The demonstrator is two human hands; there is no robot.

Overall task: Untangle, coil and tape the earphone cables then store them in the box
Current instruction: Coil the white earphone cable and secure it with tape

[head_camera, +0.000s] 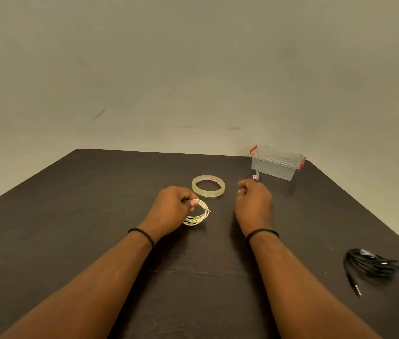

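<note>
At the lower right of the frame a black earphone cable (372, 264) lies bundled loosely on the dark tabletop (71, 216), its jack plug trailing toward the bottom edge. Just below centre, the left hand (172, 211) curls its fingers (192, 203) round a white earphone cable (197, 214), wound into a small neat coil with yellowish bits at its lower part. The right hand (254, 203) hangs beside it, fingers loosely curled; whether they hold anything I cannot tell. Beyond lies a clear tape roll (208, 186), flat. Farthest, right of centre, stands the clear box (276, 163), lid on, red clips
</note>
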